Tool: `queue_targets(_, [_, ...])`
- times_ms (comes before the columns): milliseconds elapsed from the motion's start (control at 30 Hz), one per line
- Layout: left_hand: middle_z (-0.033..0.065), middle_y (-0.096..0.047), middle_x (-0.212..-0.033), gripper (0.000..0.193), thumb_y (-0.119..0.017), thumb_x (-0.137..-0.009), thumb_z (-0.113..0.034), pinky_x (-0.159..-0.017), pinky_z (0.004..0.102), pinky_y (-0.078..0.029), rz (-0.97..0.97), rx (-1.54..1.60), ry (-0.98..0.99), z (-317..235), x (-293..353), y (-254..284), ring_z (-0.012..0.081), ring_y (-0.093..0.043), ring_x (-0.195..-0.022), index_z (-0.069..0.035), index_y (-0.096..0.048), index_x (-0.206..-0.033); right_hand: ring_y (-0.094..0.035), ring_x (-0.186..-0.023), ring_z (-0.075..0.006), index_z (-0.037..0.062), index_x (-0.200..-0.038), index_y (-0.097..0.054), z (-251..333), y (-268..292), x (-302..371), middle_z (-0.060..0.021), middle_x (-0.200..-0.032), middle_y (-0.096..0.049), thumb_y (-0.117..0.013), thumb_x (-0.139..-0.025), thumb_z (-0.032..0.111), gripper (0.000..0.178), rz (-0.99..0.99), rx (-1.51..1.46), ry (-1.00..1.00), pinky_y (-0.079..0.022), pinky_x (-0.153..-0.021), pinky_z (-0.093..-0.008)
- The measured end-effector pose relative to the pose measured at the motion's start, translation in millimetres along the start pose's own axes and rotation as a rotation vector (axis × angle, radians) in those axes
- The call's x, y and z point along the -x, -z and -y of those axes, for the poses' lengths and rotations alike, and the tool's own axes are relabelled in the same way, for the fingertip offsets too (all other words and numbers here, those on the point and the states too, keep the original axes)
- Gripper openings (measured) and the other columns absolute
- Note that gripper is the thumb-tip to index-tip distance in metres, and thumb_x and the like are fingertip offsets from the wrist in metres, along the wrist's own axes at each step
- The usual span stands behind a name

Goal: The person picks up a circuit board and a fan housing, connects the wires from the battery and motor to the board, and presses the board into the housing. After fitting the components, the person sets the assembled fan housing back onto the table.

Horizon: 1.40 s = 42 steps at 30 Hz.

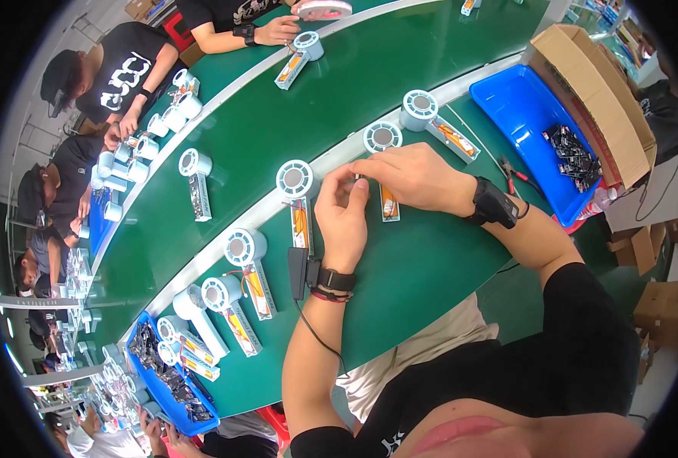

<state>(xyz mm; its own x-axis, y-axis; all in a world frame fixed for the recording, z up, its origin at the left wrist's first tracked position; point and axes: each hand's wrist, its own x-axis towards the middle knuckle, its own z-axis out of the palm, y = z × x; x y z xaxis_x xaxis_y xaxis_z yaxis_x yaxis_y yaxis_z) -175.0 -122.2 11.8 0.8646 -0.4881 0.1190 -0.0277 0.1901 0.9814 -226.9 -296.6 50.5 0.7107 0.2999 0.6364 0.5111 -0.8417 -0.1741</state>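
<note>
My left hand [343, 217] and my right hand [415, 177] meet over the near part of the green table, fingertips pinched together. Between them shows a bit of something small and dark, too small to name. Under my right hand lies a pale blue handheld fan body [382, 136], its open handle with an orange-yellow part partly covered. Just left of my left hand is another fan body [294, 179], with thin red wires at its handle. A third fan body [420, 109] lies beyond my right hand.
More fan bodies [245, 248] lie to the left, near a blue bin [210, 422] of small dark parts. On the right are red-handled pliers [516, 175], a blue tray [507, 91] with dark parts and a cardboard box [591, 91]. Co-workers [129, 69] sit across the green surface.
</note>
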Motion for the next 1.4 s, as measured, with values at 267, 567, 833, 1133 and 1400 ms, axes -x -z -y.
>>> queue_targets(267, [0.0004,-0.068,-0.090,0.023,-0.064,-0.099,-0.010,-0.059,0.0217,-0.045,0.053,0.094,0.142,-8.8,-5.1,7.1,0.0076,-0.059,-0.070,0.000,-0.066,-0.120,-0.065,-0.070,-0.0215,0.0044,-0.117,-0.066,-14.5,8.5,-3.9,-0.0052,-0.085,-0.064,-0.070,-0.079,0.003,0.039,0.049,0.012,0.189,-0.053,-0.058,-0.0328])
queue_targets(567, [0.0012,-0.070,-0.091,0.021,-0.065,-0.099,-0.010,-0.055,0.0207,-0.042,0.101,0.037,0.187,-10.1,-6.8,5.6,0.0069,-0.059,-0.070,0.000,-0.068,-0.118,-0.066,-0.073,-0.0200,0.0076,-0.108,-0.070,-28.8,8.7,4.2,-0.0028,-0.084,-0.062,-0.068,-0.083,0.008,0.026,-0.019,0.000,0.190,-0.055,-0.060,-0.0322])
queue_targets(833, [0.0031,-0.070,-0.099,0.024,-0.063,-0.100,-0.008,-0.055,0.0203,-0.043,0.122,0.066,0.196,-10.5,-1.7,5.0,0.0076,-0.060,-0.072,0.000,-0.065,-0.122,-0.068,-0.078,-0.0235,0.0027,-0.101,-0.071,-23.3,12.1,4.9,-0.0094,-0.093,-0.069,-0.074,-0.083,0.005,0.018,0.051,-0.136,0.122,-0.055,-0.066,-0.0331])
queue_targets(1133, [0.0063,-0.063,-0.117,0.026,-0.060,-0.100,-0.006,-0.079,0.0255,-0.051,-0.068,-0.110,-0.085,4.5,5.8,-8.3,0.0127,-0.061,-0.093,0.001,-0.063,-0.125,-0.070,-0.098,-0.0180,-0.0016,-0.106,-0.071,-23.7,21.0,0.6,-0.0100,-0.108,-0.072,-0.072,-0.089,-0.003,0.016,-0.116,-1.139,-0.725,-0.058,-0.090,-0.0317])
queue_targets(1400, [0.0067,-0.057,-0.121,0.034,-0.058,-0.100,-0.001,-0.096,0.0299,-0.049,-0.037,-0.311,-0.238,-0.7,6.1,-11.0,0.0156,-0.058,-0.106,0.003,-0.059,-0.134,-0.070,-0.098,-0.0181,-0.0020,-0.103,-0.071,-17.0,17.6,5.0,-0.0092,-0.105,-0.072,-0.073,-0.088,-0.003,0.015,-0.036,-0.940,-0.647,-0.057,-0.087,-0.0310])
